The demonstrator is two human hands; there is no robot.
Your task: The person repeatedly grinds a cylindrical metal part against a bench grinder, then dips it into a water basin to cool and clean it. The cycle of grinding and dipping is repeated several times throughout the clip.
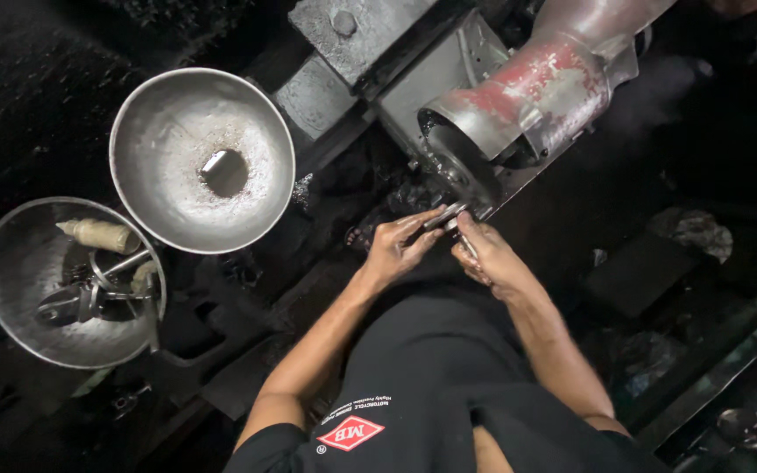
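Small metal rod (445,215), mid-scene just near of the machine (519,105). Stiff, light, likely greasy; I'd grip it by its ends. My left hand (396,250) pinches it with fingertips; right hand (484,254) closed on its other end. Far left: funnel bowl (168,123); near left: bowl (10,263) with tools.

Seen from above, the left hand (399,247) and the right hand (482,254) meet over a small metal rod (445,215), both sets of fingers pinching it just below the round opening of a grey machine housing (462,166). A worn red and silver funnel-shaped cover (543,92) sits above that opening. To the left stands a large steel bowl (168,131) with a dark hole at its centre. Further left, a second steel bowl (15,263) holds pliers (67,305), a ring and a cloth-wrapped handle (98,234).
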